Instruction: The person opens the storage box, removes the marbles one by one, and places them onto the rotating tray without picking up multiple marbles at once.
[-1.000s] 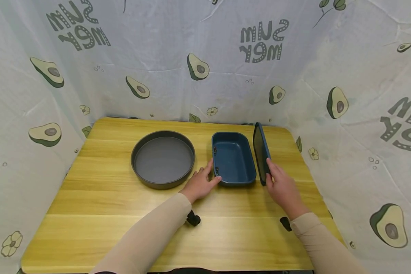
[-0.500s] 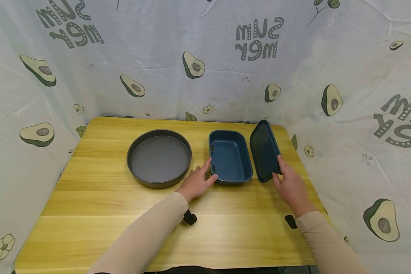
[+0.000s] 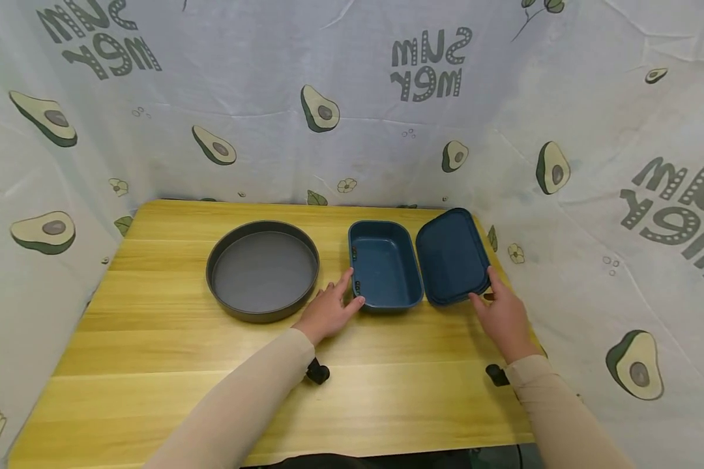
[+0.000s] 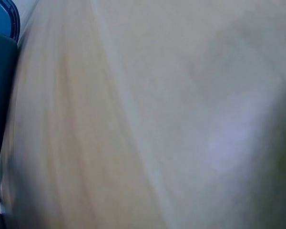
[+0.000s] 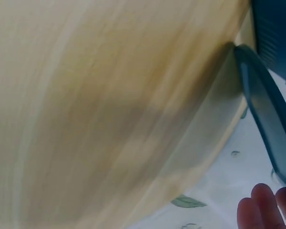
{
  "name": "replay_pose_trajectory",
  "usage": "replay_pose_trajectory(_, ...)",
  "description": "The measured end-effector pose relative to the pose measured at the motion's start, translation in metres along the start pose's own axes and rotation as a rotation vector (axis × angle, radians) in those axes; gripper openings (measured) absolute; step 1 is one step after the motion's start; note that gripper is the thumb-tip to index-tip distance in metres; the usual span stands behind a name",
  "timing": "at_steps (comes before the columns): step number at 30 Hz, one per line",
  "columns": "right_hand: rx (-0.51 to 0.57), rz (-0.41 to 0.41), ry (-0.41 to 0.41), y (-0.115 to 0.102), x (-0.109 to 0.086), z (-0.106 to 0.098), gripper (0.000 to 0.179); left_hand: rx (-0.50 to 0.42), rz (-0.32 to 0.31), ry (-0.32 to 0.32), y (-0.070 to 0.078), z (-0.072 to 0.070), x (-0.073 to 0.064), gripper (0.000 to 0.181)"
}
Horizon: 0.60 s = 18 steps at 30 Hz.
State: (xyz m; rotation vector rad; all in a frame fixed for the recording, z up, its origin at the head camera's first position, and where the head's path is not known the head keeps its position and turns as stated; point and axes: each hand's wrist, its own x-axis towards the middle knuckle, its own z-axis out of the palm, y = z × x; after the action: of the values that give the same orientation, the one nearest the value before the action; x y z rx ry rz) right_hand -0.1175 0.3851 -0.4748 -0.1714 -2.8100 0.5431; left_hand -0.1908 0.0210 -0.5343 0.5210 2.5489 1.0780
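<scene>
A deep blue rectangular box stands uncovered on the wooden table, with small dark pieces along its left wall, too small to identify. My left hand rests against its near left corner, index finger and thumb spread. To the right, my right hand holds a matching blue lid by its near right corner. The right wrist view shows the lid tilted, one edge low by the table and the fingers at its raised side. The left wrist view catches only the box's side.
A round grey pan lies on the table left of the box. Behind and at both sides hangs a white curtain printed with avocados. Dark wrist straps show below the hands.
The lid has turned from nearly upright to a lower tilt, its right side swinging outward to the right with my right hand. My left hand stays at the box's corner.
</scene>
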Motion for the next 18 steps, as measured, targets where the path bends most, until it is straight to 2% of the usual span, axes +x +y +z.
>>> replay_pose_trajectory(5, 0.031, 0.092, -0.023, 0.010, -0.002, 0.001, 0.078, -0.016, 0.006, -0.005, 0.000, 0.000, 0.001, 0.081)
replay_pose_trajectory(11, 0.040, 0.189, -0.131, 0.020, -0.004, 0.004, 0.081, 0.007, 0.004, -0.005, 0.000, -0.001, 0.002, 0.080)
replay_pose_trajectory(18, 0.021, 0.263, -0.231, 0.026, 0.000, 0.011, 0.081, 0.036, 0.043, 0.030, 0.003, -0.007, 0.000, 0.079)
